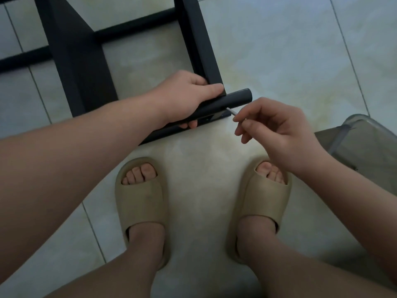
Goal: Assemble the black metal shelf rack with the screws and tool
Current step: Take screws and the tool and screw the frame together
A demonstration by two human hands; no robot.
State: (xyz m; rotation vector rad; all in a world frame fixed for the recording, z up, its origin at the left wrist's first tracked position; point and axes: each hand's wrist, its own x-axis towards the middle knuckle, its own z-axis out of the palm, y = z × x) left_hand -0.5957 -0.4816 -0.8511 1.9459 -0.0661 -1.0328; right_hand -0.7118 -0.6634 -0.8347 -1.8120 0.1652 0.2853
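Head view, the only one. The person stands over the black shelf rack (pixel 199 39), which lies on the tiled floor (pixel 279 50) with its near corner just ahead of two tan sandals (pixel 139 203). The left hand (pixel 187 97) grips a round tube (pixel 236 97) at that corner: the thumb (pixel 214 88) is pressed flat along the frame edge on top, and the other fingers are curled under, one fingertip (pixel 192 125) showing below the tube. The tube's long axis runs from lower left to upper right, and its free end juts past the corner toward the right hand (pixel 277 127). That hand pinches a silvery shaft (pixel 232 112) between thumb and forefinger; the remaining fingers hang loosely bent and hold nothing. The shaft is a hex key or a screw (too small to tell). It points up and left, away from the pinching fingers, and its far tip meets the joint just under the tube, where tube and flat bar come together. The hole itself is not visible. Judgement: this is a fastening step at this corner. The next move turns on keeping the shaft in line with the joint, crosswise to the tube. The right hand is the nearer one for driving and the left for bracing. Risk: the shaft tilts off-axis or slips from the pinch.
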